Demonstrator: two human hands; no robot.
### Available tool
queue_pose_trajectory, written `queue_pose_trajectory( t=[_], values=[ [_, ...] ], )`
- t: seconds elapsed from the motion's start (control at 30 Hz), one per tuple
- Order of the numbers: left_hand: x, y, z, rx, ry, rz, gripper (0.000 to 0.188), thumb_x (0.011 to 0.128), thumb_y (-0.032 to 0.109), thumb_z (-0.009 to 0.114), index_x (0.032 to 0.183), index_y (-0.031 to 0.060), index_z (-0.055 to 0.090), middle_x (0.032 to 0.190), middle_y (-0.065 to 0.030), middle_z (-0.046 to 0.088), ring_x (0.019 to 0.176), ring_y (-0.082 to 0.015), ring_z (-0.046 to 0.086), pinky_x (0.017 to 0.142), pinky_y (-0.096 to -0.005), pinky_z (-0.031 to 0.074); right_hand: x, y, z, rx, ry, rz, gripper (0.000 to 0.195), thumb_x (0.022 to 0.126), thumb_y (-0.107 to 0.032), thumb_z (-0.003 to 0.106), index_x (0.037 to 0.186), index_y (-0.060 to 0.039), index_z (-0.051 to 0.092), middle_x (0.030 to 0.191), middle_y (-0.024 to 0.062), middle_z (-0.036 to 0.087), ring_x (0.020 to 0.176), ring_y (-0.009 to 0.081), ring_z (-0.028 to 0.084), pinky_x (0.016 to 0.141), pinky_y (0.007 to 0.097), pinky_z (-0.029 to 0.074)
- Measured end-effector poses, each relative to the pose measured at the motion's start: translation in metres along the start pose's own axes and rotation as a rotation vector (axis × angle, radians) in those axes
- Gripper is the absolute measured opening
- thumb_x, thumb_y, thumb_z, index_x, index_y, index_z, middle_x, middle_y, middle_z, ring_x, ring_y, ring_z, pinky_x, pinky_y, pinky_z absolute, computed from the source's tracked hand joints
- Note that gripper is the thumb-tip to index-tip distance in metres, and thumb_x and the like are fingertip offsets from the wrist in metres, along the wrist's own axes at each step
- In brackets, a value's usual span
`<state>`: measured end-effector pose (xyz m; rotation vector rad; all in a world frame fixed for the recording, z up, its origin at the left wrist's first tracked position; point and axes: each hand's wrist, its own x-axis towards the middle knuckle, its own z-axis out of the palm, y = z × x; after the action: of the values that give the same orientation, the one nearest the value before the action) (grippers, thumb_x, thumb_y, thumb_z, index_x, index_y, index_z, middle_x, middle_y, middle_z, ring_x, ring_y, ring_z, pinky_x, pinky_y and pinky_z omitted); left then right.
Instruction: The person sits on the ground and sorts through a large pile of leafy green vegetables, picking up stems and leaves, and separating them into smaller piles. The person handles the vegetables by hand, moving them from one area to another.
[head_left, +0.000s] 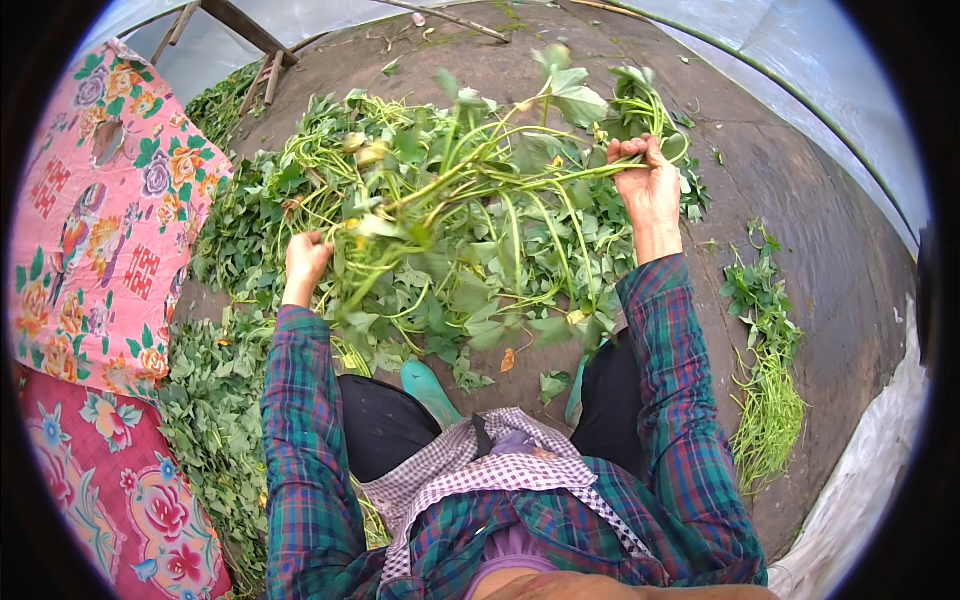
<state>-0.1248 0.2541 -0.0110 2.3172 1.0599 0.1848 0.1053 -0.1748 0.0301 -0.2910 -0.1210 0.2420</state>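
Note:
Between my hands stretches a tangle of leafy green vines (480, 169), probably sweet potato, blurred in places. My right hand (649, 184) grips the vine stems at the right. A bunch of leaf stalks (645, 105) bends up and over just beyond those fingers. At the left, my left hand (306, 264) is closed at the tangle's edge, its fingertips against the stems; exactly what they pinch is hidden. Beneath the vines lies a broad heap of cut vines and leaves (247, 225) on the ground.
A small bundle of stalks (769, 405) lies on the dark floor (847, 300) at the right. Floral cloths, one pink (150, 217) and one red (135, 487), cover the left side. A wooden bench (240, 26) stands behind; plastic sheeting (810, 67) borders the floor.

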Motion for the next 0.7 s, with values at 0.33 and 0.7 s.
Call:
queue_pose_trajectory(
  t=[0.33, 0.7],
  values=[
    [-0.097, 0.082, 0.058, 0.186, -0.143, 0.401, 0.099, 0.064, 0.046, 0.079, 0.140, -0.0010, 0.035, 0.132, -0.0250, 0.049, 0.121, -0.0340, 0.050, 0.100, -0.0390, 0.041, -0.034, 0.118, 0.098, 0.136, -0.141, 0.276, 0.013, 0.095, -0.013, 0.052, 0.092, -0.0007, 0.050, 0.077, 0.0065, 0.050, 0.072, 0.0199, 0.050, 0.085, 0.0404, 0.046],
    [-0.071, 0.074, 0.114, -0.382, -0.191, 0.398, 0.055, 0.072, 0.030, 0.075, 0.117, 0.0013, 0.059, 0.101, -0.0162, 0.068, 0.092, -0.0272, 0.065, 0.082, -0.0370, 0.049, -0.076, 0.085, 0.136, 0.074, -0.509, 0.537, 0.013, 0.098, -0.011, 0.042, 0.099, -0.0012, 0.049, 0.079, 0.0023, 0.049, 0.070, 0.0135, 0.048, 0.077, 0.0332, 0.045]
  ],
)
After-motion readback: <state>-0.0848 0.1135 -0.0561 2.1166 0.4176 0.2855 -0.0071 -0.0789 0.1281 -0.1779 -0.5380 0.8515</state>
